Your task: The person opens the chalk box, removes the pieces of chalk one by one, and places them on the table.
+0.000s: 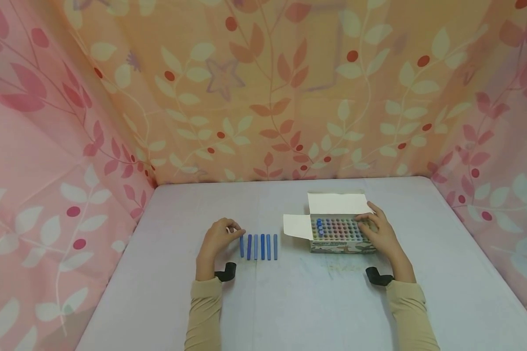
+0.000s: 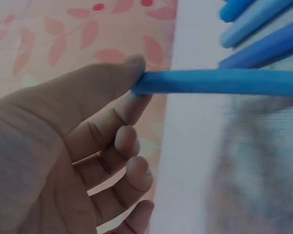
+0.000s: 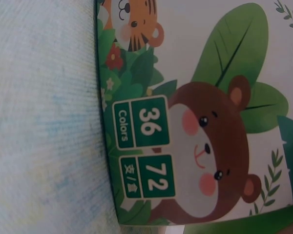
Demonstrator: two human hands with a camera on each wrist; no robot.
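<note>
My left hand (image 1: 219,237) pinches the top end of a blue chalk stick (image 2: 219,82) between thumb and finger; the other fingers curl loosely below. In the head view this stick stands at the left end of a row of several blue chalk sticks (image 1: 262,247). To the right is an open chalk box (image 1: 342,247), its round holes showing many colours. A few blue ends (image 1: 319,222) stick up at its left. My right hand (image 1: 379,234) grips the box's right side, fingers over the edge. A printed bear shows on the box in the right wrist view.
The lid (image 1: 337,204) is folded back behind the box, and a side flap (image 1: 297,226) reaches out toward the sticks. Faint coloured smudges mark the pale tablecloth (image 1: 298,302). Leaf-patterned curtains (image 1: 263,97) close off the table's back and sides.
</note>
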